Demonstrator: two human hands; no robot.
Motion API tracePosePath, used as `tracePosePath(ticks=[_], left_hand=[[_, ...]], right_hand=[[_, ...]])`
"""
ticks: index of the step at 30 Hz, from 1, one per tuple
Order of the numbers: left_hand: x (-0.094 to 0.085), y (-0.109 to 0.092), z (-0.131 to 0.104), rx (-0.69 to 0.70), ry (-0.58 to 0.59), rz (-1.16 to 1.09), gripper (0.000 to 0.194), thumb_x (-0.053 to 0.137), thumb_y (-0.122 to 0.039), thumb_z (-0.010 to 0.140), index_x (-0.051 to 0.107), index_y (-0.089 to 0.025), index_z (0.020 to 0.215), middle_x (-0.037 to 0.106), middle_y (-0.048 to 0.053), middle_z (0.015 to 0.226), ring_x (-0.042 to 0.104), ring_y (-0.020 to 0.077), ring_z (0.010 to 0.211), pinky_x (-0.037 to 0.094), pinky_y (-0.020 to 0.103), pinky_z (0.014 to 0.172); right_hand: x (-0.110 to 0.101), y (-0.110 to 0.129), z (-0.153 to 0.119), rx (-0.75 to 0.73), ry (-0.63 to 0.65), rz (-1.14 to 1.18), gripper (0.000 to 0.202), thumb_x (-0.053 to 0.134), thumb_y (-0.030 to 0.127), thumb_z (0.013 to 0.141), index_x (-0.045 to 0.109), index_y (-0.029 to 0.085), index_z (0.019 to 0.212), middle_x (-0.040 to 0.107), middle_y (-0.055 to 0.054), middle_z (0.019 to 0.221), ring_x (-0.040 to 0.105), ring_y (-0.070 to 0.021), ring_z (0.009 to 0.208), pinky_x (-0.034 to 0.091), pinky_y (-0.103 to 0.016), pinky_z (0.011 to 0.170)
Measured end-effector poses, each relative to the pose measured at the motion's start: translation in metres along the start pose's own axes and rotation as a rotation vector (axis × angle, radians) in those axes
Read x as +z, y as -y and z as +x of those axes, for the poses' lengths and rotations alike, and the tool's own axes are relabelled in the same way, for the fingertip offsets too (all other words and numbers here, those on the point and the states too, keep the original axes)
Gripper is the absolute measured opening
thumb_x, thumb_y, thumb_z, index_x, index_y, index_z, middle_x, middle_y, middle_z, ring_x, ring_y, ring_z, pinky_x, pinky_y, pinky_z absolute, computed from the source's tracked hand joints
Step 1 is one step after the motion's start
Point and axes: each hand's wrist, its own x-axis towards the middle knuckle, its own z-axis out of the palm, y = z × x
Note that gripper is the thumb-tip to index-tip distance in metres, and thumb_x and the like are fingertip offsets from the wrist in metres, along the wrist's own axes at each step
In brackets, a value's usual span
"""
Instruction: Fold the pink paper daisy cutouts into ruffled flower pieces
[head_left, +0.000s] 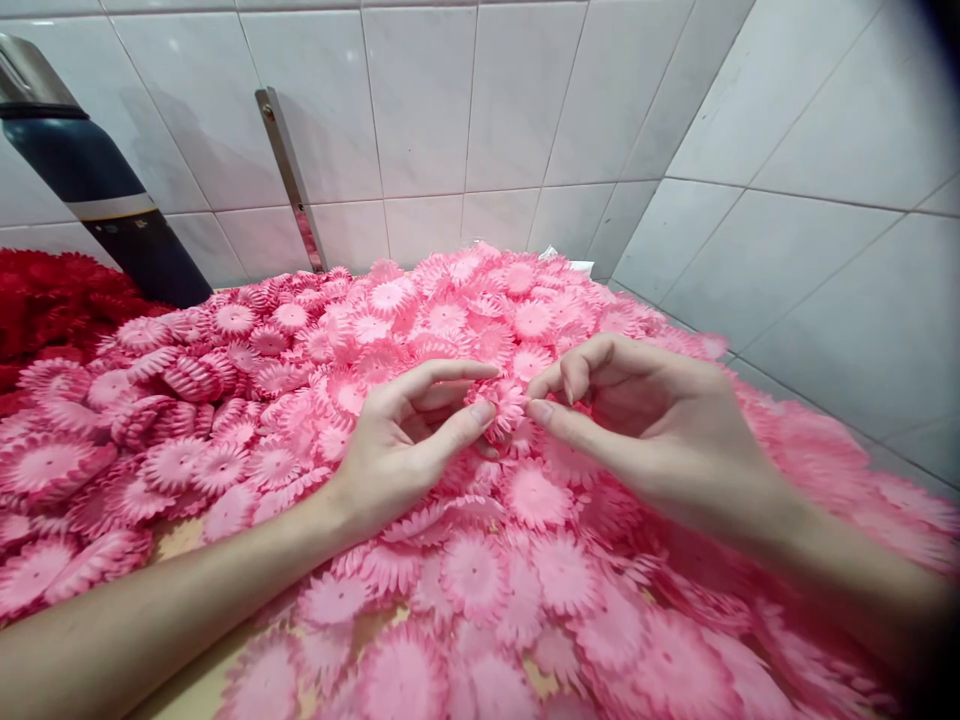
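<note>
Between my two hands is a small pink fabric flower [505,410], its fringed petals bunched up. My left hand [409,425] is closed on it, thumb in front and fingers behind. From the right, my right hand [637,400] pinches with thumb and forefinger at the flower's right edge; what exactly lies between those fingertips is too small to make out. Below and around both hands spreads a deep heap of loose pink petal discs [536,495], scalloped at the rim, many with a tiny centre hole.
Red petal pieces [45,310] are piled at the far left. A dark blue bottle [112,190] with a metal top leans in front of the white tiled wall [427,100]. A narrow metal strip [289,175] stands against the tiles. Yellowish table surface [187,670] shows near the front.
</note>
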Motion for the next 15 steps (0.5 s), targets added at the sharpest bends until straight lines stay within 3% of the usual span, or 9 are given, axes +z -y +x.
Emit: tracePosePath(ticks=[3,10,15], left_hand=[[-0.0020,0.0012,-0.0002,-0.005,-0.024,-0.028,0.017,0.069,-0.016,0.082,0.068,-0.017,0.099,0.068,-0.001,0.067,0.064,0.0109,0.060,0.058,0.021,0.060],[-0.0051,0.0074,0.0001,-0.003,-0.040,-0.145,0.021,0.064,-0.017,0.083,0.064,-0.021,0.104,0.060,-0.003,0.068,0.059,0.0104,0.059,0.057,0.023,0.059],[-0.0041,0.0023,-0.0009,0.061,-0.015,-0.026,0.011,0.059,-0.010,0.082,0.064,-0.019,0.080,0.064,-0.001,0.074,0.064,0.0116,0.066,0.056,0.024,0.066]], right_hand=[[0.0002,0.0016,0.0008,-0.002,-0.010,-0.009,0.021,0.066,0.011,0.080,0.050,0.022,0.073,0.058,0.002,0.078,0.057,-0.0125,0.073,0.051,-0.026,0.069],[-0.0022,-0.0010,0.0034,-0.002,-0.070,-0.007,0.020,0.067,0.014,0.079,0.050,0.023,0.072,0.059,0.001,0.077,0.057,-0.0134,0.071,0.050,-0.028,0.064],[-0.0006,0.0006,0.0022,-0.023,-0.031,0.015,0.020,0.066,0.015,0.082,0.049,0.023,0.074,0.063,0.000,0.080,0.061,-0.0141,0.074,0.053,-0.029,0.070]])
